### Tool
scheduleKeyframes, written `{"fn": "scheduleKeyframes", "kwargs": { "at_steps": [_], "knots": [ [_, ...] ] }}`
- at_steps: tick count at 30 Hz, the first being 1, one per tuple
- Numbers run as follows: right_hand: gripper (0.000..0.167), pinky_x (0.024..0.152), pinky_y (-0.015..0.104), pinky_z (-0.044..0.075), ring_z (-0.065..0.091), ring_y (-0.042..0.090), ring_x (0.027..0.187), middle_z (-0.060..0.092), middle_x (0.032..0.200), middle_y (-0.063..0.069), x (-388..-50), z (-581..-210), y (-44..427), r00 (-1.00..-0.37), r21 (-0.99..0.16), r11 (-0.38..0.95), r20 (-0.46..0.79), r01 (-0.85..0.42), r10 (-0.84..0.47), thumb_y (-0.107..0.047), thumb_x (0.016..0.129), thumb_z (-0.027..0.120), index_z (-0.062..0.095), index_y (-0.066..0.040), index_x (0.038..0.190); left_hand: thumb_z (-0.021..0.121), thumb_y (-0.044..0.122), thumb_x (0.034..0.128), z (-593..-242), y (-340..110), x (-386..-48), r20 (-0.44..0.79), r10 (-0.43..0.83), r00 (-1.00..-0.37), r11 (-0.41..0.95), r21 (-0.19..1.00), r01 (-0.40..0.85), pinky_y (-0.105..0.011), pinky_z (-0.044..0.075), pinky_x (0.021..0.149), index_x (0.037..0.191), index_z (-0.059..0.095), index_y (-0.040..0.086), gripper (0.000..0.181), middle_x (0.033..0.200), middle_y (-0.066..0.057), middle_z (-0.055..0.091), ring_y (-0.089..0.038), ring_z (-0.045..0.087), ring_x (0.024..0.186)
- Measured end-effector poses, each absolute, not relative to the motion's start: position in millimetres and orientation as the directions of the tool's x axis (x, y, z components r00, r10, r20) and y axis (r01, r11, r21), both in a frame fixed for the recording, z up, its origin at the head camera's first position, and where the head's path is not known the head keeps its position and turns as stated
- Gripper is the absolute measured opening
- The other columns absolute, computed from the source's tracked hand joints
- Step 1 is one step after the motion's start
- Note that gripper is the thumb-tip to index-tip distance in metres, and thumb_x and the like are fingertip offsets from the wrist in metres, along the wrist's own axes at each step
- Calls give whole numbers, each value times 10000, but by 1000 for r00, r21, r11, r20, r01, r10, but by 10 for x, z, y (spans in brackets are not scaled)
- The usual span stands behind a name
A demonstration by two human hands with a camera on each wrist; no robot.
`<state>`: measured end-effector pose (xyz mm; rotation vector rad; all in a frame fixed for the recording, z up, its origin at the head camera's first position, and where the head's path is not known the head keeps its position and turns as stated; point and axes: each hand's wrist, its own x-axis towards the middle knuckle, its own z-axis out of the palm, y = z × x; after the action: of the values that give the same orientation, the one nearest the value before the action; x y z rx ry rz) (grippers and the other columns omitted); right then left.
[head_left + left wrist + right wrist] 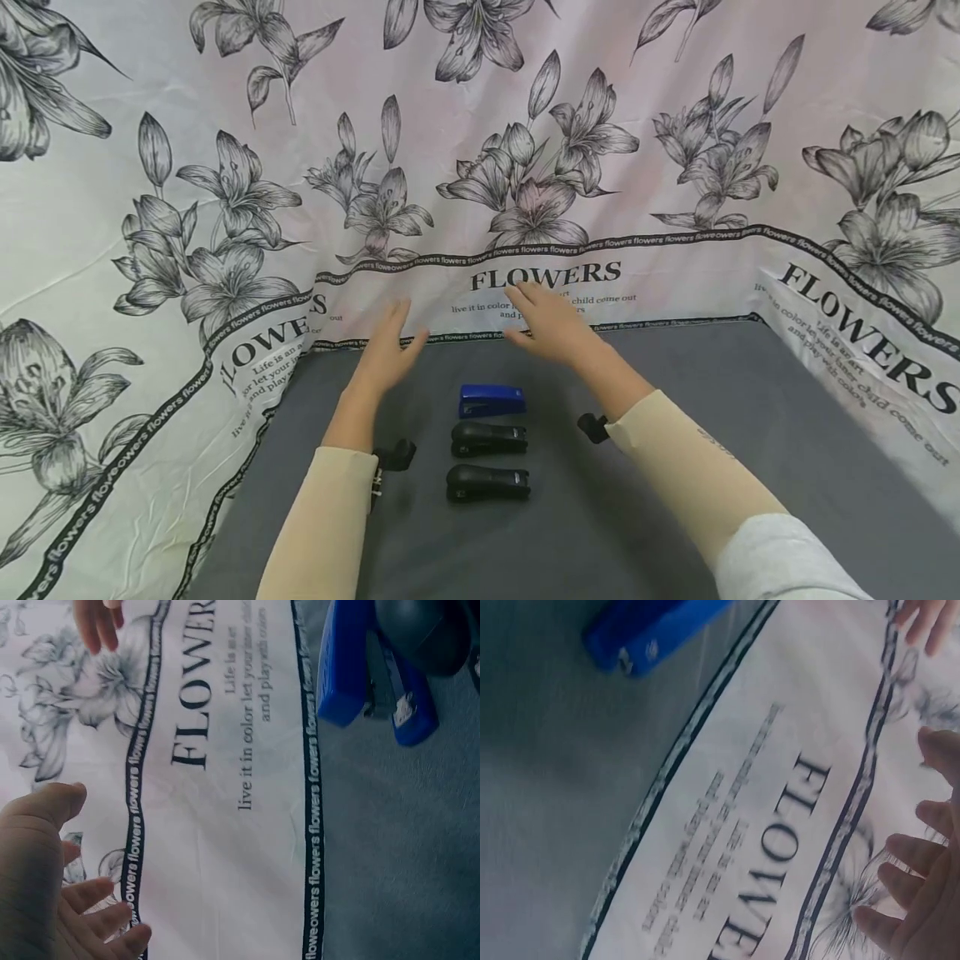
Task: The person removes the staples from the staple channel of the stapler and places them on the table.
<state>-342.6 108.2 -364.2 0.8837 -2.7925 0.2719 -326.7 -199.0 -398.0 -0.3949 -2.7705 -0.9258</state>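
In the head view a blue stapler (492,401) and two black staplers, one in the middle (489,439) and one nearest the person (487,483), lie in a column on the grey table. My left hand (384,350) is raised to the left of the column, fingers extended and holding nothing. To the right, my right hand (553,323) is likewise raised, with loosely spread fingers and nothing in it. Both hands are apart from the staplers. The left wrist view shows the blue stapler (345,667) and part of a black one (427,634); the right wrist view catches the blue stapler's end (649,637).
A white cloth (540,296) printed with flowers and lettering hangs behind the grey tabletop (660,367) and along its sides. Small black wrist-camera mounts stick out under the left wrist (397,455) and the right wrist (592,427).
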Motion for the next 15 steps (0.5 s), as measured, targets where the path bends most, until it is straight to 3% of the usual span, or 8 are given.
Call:
{"fn": "scheduleKeyframes", "kwargs": {
  "at_steps": [9,15],
  "knots": [
    [780,1193,519,252,277,386,1500,281,1639,211,-3198,-3873,917,-766,-259,722,264,-642,-586,-345,1011,674,289,-37,1615,608,253,1057,-4192,-1944,-2961,348,155,-925,566,736,372,-513,304,1171,1627,293,102,669,1637,-145,308,-351,316,1484],
    [747,1164,527,312,328,369,1481,315,1628,190,-3084,-4046,797,-776,-370,688,188,-624,-602,-325,1011,682,318,-74,1614,632,122,1039,-4396,-1864,-2821,407,150,-901,349,831,433,-526,356,1138,1601,327,47,645,1557,-227,394,-405,421,1410]
  ]
}}
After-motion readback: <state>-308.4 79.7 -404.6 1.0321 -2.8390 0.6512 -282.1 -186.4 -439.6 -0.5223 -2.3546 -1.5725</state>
